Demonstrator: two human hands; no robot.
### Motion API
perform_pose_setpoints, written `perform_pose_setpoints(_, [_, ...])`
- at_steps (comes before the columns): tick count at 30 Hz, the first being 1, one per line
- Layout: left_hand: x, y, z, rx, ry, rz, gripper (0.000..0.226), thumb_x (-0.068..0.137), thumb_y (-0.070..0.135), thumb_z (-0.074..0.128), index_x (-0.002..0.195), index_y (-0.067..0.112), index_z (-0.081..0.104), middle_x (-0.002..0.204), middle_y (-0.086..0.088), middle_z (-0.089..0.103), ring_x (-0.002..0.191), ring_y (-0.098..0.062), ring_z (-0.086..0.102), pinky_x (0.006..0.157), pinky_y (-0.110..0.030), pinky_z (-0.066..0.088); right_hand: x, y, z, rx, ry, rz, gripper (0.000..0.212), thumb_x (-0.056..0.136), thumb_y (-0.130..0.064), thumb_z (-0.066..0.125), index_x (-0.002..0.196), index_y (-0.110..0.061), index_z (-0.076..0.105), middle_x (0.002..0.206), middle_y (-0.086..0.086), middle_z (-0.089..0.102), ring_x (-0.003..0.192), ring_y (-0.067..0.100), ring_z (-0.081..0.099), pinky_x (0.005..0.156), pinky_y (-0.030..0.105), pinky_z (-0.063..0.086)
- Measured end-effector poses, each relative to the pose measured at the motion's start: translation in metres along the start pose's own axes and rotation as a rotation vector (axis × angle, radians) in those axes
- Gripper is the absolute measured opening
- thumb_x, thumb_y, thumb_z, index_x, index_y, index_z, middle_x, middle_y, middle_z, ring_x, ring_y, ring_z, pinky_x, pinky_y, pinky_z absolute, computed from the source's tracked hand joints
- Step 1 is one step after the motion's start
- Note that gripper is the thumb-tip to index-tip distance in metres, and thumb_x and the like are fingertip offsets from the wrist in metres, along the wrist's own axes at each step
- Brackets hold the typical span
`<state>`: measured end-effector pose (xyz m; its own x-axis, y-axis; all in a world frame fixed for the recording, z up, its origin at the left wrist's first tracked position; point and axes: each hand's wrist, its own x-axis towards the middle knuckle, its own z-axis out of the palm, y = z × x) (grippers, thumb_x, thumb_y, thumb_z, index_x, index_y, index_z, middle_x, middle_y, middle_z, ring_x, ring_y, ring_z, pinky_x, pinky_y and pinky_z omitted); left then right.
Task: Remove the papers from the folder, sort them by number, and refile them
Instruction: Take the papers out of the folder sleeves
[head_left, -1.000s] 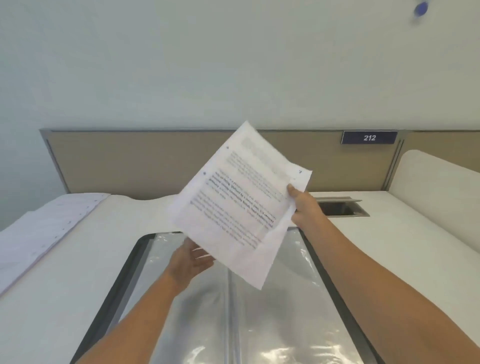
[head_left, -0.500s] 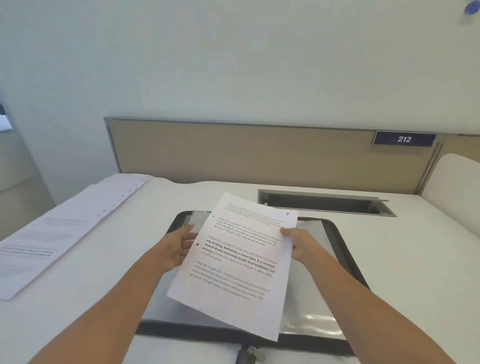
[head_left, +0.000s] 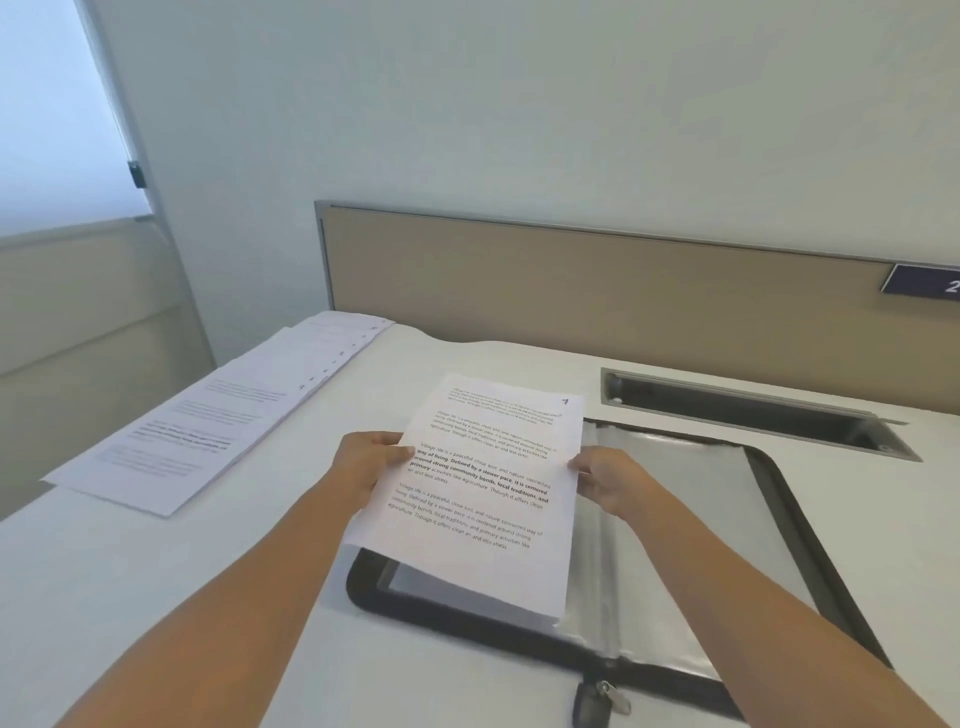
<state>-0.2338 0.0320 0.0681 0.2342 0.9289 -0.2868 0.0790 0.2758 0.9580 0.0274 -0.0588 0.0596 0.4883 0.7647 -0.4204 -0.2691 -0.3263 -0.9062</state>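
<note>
1. My left hand (head_left: 363, 462) pinches the left edge of a sheet (head_left: 488, 488), with the thumb on the printed face.
2. My right hand (head_left: 605, 480) grips the sheet's right edge, level with the left.
3. The sheet is thin white paper, rectangular and nearly flat. It carries short blocks of black print, one partly bold, and a handwritten 7 in its far right corner.
4. I hold it just above the left half of the folder (head_left: 363, 590), and its near edge hangs over the folder's inside.
5. The folder lies open on the worktop (head_left: 156, 597). It has a soft black rim with rounded corners, and a metal zip pull (head_left: 608, 696) at the near edge.
6. Its sleeves (head_left: 675, 519) are glossy clear plastic, wrinkled and catching the light.
7. A fanned stack (head_left: 208, 421) of white printed sheets lies on the worktop's far left, well apart from the folder.
8. The worktop is smooth matte white. A long metal-lined slot (head_left: 753, 410) is sunk into it just beyond the folder, and a tan panel (head_left: 571, 291) in a grey frame stands behind.
</note>
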Motion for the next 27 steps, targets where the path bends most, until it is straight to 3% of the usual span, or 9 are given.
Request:
perform_pose_setpoints(2, [0.011,-0.001,-0.024,-0.005,0.021,-0.005,0.012,0.078,-0.008,0.067,0.083,0.004,0.067,0.069,-0.012,0.071,0.066,-0.027,0.068,0.079,-0.048,0.055,0.004,0.001,0.026,-0.005,-0.004,-0.008,0.029,0.090,0.014,0.042,0.118,0.012,0.051,0.117,0.025,0.059,0.090,0.029,0.058,0.077,0.033,0.050])
perform_pose_setpoints(4, [0.025,-0.001,-0.051,0.009,0.054,0.005,0.012,0.077,-0.006,0.069,0.082,0.005,0.067,0.073,-0.012,0.071,0.071,-0.028,0.068,0.081,-0.047,0.055,0.008,0.001,0.054,0.009,-0.023,-0.016,0.020,0.091,0.012,0.046,0.109,0.007,0.053,0.115,0.024,0.060,0.086,0.028,0.060,0.080,0.034,0.050])
perform_pose_setpoints(8, [0.054,0.001,-0.120,0.075,0.133,0.001,0.015,0.076,-0.003,0.072,0.081,0.008,0.064,0.082,-0.012,0.067,0.075,-0.027,0.064,0.083,-0.041,0.053,0.013,0.006,0.121,-0.012,-0.067,0.022,0.014,0.089,0.008,0.054,0.083,-0.004,0.054,0.086,0.011,0.063,0.067,0.018,0.059,0.051,0.019,0.054])
perform_pose_setpoints(11, [0.075,0.005,-0.180,0.162,0.168,-0.025,0.013,0.077,-0.002,0.072,0.083,0.006,0.065,0.081,-0.012,0.066,0.073,-0.026,0.063,0.080,-0.039,0.052,0.017,0.011,0.181,-0.040,-0.087,0.039,0.018,0.087,0.007,0.057,0.079,-0.008,0.053,0.074,0.007,0.059,0.056,0.013,0.056,0.042,0.015,0.049])
perform_pose_setpoints(14, [0.097,0.011,-0.242,0.242,0.194,-0.046,0.012,0.079,-0.001,0.070,0.075,0.009,0.064,0.076,-0.009,0.065,0.067,-0.024,0.060,0.066,-0.031,0.047,0.022,0.017,0.242,-0.045,-0.143,0.044,0.018,0.087,0.010,0.056,0.078,-0.006,0.053,0.073,0.009,0.057,0.058,0.016,0.054,0.043,0.016,0.050])
perform_pose_setpoints(20, [0.130,0.014,-0.341,0.357,0.223,-0.091,0.011,0.080,0.000,0.070,0.086,0.008,0.064,0.073,-0.006,0.064,0.055,-0.017,0.060,0.057,-0.025,0.042,0.030,0.031,0.343,-0.146,-0.215,0.054,0.020,0.082,0.009,0.062,0.072,-0.006,0.054,0.070,0.009,0.060,0.039,0.005,0.059,0.044,0.016,0.050])
perform_pose_setpoints(24, [0.150,0.010,-0.385,0.381,0.248,-0.106,0.011,0.080,-0.003,0.068,0.077,0.006,0.062,0.066,-0.008,0.064,0.056,-0.021,0.060,0.061,-0.030,0.049,0.032,0.036,0.392,-0.212,-0.214,0.045,0.020,0.081,0.005,0.065,0.069,-0.007,0.055,0.069,0.009,0.061,0.046,0.009,0.059,0.043,0.016,0.047])
perform_pose_setpoints(27, [0.164,0.006,-0.403,0.382,0.247,-0.130,0.012,0.080,-0.003,0.068,0.077,0.006,0.061,0.072,-0.013,0.065,0.063,-0.024,0.061,0.066,-0.034,0.051,0.034,0.039,0.416,-0.261,-0.184,0.051,0.020,0.082,0.002,0.065,0.068,-0.008,0.055,0.069,0.008,0.061,0.055,0.013,0.057,0.042,0.016,0.043])
